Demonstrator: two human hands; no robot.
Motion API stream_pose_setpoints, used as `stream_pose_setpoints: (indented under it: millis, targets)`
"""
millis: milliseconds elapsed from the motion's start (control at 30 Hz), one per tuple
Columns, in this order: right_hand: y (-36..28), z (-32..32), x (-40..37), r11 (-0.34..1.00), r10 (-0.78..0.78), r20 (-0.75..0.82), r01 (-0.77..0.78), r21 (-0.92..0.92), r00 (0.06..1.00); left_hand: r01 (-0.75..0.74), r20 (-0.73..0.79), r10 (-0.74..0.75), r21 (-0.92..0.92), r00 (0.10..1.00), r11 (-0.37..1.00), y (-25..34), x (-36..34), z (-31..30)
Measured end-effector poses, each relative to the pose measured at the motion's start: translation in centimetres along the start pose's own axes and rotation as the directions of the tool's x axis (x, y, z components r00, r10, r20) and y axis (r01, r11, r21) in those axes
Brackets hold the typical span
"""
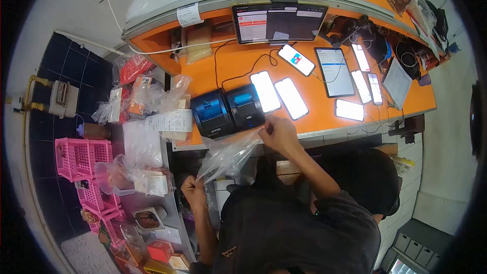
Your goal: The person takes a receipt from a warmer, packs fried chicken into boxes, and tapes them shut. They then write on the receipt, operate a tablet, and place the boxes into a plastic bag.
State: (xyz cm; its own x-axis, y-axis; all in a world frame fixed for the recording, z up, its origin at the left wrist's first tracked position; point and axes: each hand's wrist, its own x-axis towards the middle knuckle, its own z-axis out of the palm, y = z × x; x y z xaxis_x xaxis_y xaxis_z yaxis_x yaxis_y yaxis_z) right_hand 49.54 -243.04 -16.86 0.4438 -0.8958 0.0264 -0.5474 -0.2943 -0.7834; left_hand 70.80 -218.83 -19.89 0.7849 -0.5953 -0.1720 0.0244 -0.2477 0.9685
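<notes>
A clear plastic bag is stretched between my two hands, just in front of the orange desk's edge. My left hand pinches its lower left end, low beside the metal side counter. Higher up, my right hand has its fingers closed on the bag's upper right end. Two black-and-blue receipt printers stand side by side on the desk behind the bag. Close beyond my right hand lie two lit phones, a white-screened phone and another phone to its left.
A tablet on a stand is at the back of the orange desk. A flat tablet and several phones lie to the right with cables. Packed bags with receipts crowd the left side, near pink baskets.
</notes>
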Motion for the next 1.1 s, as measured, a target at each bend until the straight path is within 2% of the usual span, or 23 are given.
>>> stream_pose_setpoints:
  millis: [100,167,233,300,367,400,467,567,600,800,900,967,1033,1100]
  targets:
    - [0.1,-1.5,1.4,0.995,0.042,0.053,-0.037,-0.088,0.998,0.072,0.040,-0.069,-0.093,0.997,0.993,0.4,-0.8,0.1]
    - [-0.6,-2.8,2.5,0.993,-0.092,0.174,0.103,-0.054,0.980,0.038,0.033,-0.036,-0.067,0.999,0.997,0.0,-1.2,0.0]
    - [-1.0,-3.8,5.3,0.939,-0.281,-0.005,0.274,-0.209,0.960,0.079,0.065,-0.070,-0.135,0.995,0.988,0.3,-1.9,0.0]
    - [-3.0,-6.1,9.4,0.863,-0.421,-0.191,0.327,-0.384,0.887,0.106,0.083,-0.097,-0.117,0.992,0.987,0.2,-2.3,-0.2]
    - [-3.8,-7.6,13.2,0.868,-0.446,-0.320,0.315,-0.385,0.836,0.128,0.105,-0.117,-0.098,0.988,0.987,0.1,-2.7,-0.3]
    - [-3.5,-8.0,14.6,0.868,-0.447,-0.328,0.314,-0.385,0.832,0.133,0.117,-0.122,-0.099,0.986,0.986,0.0,-2.9,-0.2]
    - [-3.0,-8.4,16.7,0.757,-0.599,-0.362,0.359,-0.545,0.714,0.132,0.138,-0.118,-0.098,0.983,0.986,-0.3,-3.3,0.0]
    - [-2.7,-8.7,17.8,0.723,-0.644,-0.370,0.373,-0.582,0.670,0.130,0.167,-0.118,-0.065,0.979,0.989,-0.6,-3.7,0.2]
    - [-2.6,-8.7,18.2,0.721,-0.646,-0.369,0.376,-0.582,0.668,0.176,0.176,-0.152,-0.125,0.973,0.976,-0.3,-4.1,0.5]
    - [-2.5,-8.6,17.1,0.747,-0.602,-0.366,0.338,-0.573,0.710,0.233,0.231,-0.207,-0.091,0.951,0.968,0.4,-4.3,1.2]
    - [-1.7,-7.6,13.8,0.804,-0.535,-0.345,0.340,-0.487,0.771,0.209,0.254,-0.184,-0.077,0.950,0.975,-0.2,-4.1,1.1]
    - [0.0,-6.5,12.4,0.832,-0.476,-0.266,0.331,-0.446,0.838,0.224,0.258,-0.192,-0.098,0.947,0.970,-0.7,-3.9,1.2]
    - [2.8,-5.6,12.1,0.832,-0.462,-0.278,0.303,-0.466,0.842,0.236,0.259,-0.201,-0.111,0.945,0.965,-0.7,-3.9,1.2]
    - [3.9,-5.9,11.9,0.880,-0.341,-0.278,0.201,-0.431,0.898,0.255,0.270,-0.222,-0.091,0.937,0.963,-0.3,-3.8,1.4]
